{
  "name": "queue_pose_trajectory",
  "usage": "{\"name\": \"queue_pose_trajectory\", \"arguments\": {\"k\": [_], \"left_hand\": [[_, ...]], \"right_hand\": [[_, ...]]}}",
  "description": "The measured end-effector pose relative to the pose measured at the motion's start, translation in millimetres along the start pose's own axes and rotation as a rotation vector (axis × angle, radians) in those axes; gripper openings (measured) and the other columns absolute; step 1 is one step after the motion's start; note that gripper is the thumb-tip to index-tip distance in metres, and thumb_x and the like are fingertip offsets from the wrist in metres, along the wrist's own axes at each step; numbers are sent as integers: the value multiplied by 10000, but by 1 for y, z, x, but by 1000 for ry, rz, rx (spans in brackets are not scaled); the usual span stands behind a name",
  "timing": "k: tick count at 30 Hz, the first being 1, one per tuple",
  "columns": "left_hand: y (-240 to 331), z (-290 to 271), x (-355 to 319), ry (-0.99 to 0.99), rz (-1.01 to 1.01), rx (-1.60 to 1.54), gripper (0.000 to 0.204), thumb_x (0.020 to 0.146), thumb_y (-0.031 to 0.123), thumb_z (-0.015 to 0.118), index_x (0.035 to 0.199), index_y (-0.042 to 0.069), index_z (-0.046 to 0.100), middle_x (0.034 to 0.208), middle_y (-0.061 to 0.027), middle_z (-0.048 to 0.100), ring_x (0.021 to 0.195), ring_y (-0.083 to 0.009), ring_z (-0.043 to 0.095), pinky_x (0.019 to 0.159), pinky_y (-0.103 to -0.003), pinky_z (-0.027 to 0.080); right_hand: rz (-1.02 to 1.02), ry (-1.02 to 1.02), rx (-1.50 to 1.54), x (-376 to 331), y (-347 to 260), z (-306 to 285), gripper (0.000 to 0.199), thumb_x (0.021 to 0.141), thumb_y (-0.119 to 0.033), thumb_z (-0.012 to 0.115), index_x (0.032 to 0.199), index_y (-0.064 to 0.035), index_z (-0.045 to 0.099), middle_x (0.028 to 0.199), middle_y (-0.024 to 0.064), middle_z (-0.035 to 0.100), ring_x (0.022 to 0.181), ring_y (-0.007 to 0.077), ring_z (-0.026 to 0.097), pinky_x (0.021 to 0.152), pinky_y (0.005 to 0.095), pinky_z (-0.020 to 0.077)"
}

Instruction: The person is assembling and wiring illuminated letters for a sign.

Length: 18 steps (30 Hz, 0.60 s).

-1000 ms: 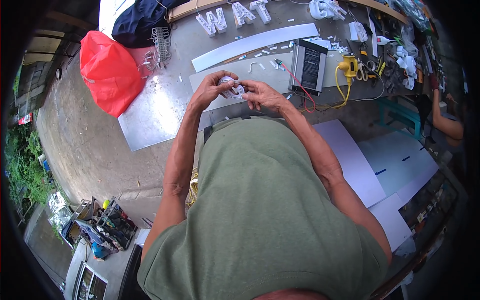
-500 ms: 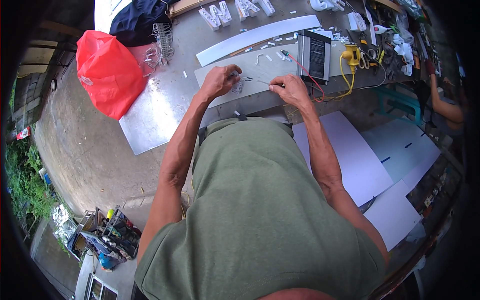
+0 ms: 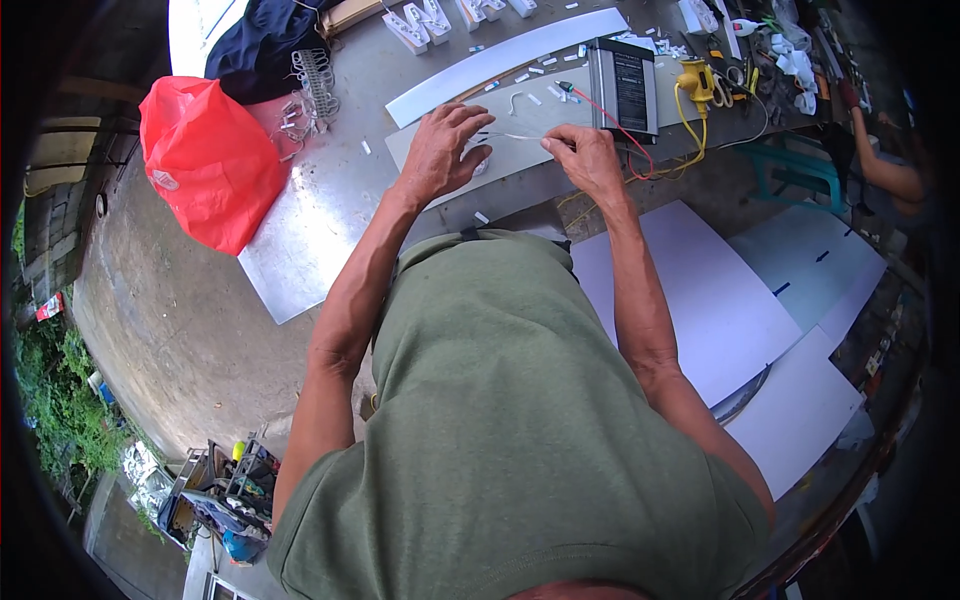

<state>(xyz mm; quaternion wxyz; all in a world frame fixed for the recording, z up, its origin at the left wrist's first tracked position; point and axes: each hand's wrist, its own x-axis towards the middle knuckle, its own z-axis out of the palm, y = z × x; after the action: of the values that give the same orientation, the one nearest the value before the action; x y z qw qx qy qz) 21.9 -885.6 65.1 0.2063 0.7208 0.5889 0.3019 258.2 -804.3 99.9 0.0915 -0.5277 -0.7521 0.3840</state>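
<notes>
Over the grey board (image 3: 520, 178) on the metal table, my right hand (image 3: 588, 160) pinches the end of a thin pale wire (image 3: 518, 136). The wire stretches left toward the fingertips of my left hand (image 3: 442, 152). That hand is open, palm down, its thumb apart from the fingers. Beside its thumb a small whitish piece (image 3: 483, 168) shows, mostly hidden. A black and silver power supply box (image 3: 624, 90) stands right of my right hand, and a red wire (image 3: 606, 128) runs by it.
A red plastic bag (image 3: 210, 165) hangs at the table's left edge beside strung small modules (image 3: 313, 85). White raised letters (image 3: 418, 25) and a long white strip (image 3: 505, 62) lie farther back. A yellow socket (image 3: 695, 78) sits right. White sheets (image 3: 690, 290) lie below; another person's arm (image 3: 880, 165) shows far right.
My left hand has opened from a curled grip, its fingers now stretched out over the board. My right hand still pinches the wire. The whole view has shifted slightly.
</notes>
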Motion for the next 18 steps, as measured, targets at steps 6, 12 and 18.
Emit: {"name": "queue_pose_trajectory", "arguments": {"k": [6,12,18], "left_hand": [[22,6,25,-115,-8,-167,346,849,202,763,1171,84,715,1015,-111,742,949,-276,686,862,-400,519],[13,7,24,-58,-396,-700,264,874,174,757,1075,3,758,891,-127,768,806,-167,733,736,-328,564],[7,3,22,-116,-580,-849,309,896,207,759,1077,-43,740,879,-125,760,859,-156,721,803,-293,562]], "right_hand": [[-86,-1,223,2,-17,20,205,880,-183,717,984,-8,745,814,125,741,725,203,699,691,340,534],[80,4,652,-5,-15,15,386,865,-179,773,1169,33,665,943,67,726,808,107,660,700,265,539],[53,84,626,-10,-20,25,409,857,-194,788,1179,20,656,949,72,727,809,110,667,703,265,547]]}}
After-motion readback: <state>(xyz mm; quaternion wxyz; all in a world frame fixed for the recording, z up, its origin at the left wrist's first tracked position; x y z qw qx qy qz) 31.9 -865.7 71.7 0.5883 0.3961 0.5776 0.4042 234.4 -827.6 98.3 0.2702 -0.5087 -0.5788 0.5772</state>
